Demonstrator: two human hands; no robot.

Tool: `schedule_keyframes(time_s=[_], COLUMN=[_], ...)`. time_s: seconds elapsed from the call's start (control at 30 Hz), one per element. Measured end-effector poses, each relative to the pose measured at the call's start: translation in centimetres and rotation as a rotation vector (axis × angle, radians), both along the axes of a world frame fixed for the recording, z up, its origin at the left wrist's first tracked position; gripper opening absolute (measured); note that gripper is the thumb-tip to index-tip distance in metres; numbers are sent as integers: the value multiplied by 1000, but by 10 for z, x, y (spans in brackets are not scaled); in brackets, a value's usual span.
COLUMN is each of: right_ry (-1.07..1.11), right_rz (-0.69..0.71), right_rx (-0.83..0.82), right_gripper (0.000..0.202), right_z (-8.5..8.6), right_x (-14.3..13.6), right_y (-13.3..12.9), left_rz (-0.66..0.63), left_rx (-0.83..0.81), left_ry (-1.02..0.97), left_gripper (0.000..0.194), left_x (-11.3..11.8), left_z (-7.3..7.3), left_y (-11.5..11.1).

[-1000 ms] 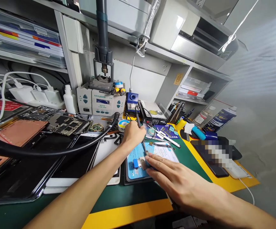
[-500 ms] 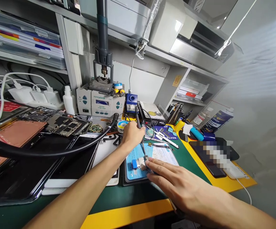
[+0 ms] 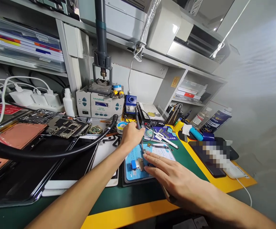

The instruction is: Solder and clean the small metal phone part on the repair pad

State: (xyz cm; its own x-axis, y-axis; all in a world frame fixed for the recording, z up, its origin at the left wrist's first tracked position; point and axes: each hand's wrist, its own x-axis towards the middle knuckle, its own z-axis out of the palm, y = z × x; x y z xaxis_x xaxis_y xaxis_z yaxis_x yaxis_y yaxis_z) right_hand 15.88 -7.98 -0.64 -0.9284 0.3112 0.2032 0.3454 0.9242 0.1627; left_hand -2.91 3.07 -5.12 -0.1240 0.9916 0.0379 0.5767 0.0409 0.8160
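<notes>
Closed around a black, pen-shaped soldering iron (image 3: 137, 117), the left hand (image 3: 130, 135) lies beyond the small, flat silver piece with a blue block at its left end (image 3: 140, 164), which rests on a pale-blue and white printed sheet (image 3: 130, 156). The right hand (image 3: 172, 175) is nearer to that piece: its straight fingers lie together, low over the piece's right end, and I cannot tell whether they pinch something thin or only press down. What counts most, I judge, is how tip and piece meet: the iron's long axis runs from far to near, leaning slightly right, while the piece lies roughly left to right. The tip is too small to make out; it seems to end just beside the right fingertips, on the piece's far side. Farther right, a thin black ribbon cable (image 3: 159, 146) lies across the sheet.
</notes>
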Motion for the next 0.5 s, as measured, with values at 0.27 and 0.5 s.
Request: schedule_keyframes(time_s=[0.27,0.5], right_ry=[143,801], right_rz=[-20,-357], right_rx=[-203,-330], right_gripper=[43,19], right_z=[1,-17], right_x=[9,9], right_y=[-5,4], left_rz=[18,-16], left_rx=[-29,-60], left_ry=[-68,-165], left_gripper=[32,33], left_x=[-1,-1], left_z=[3,-5], left_y=[-3,2])
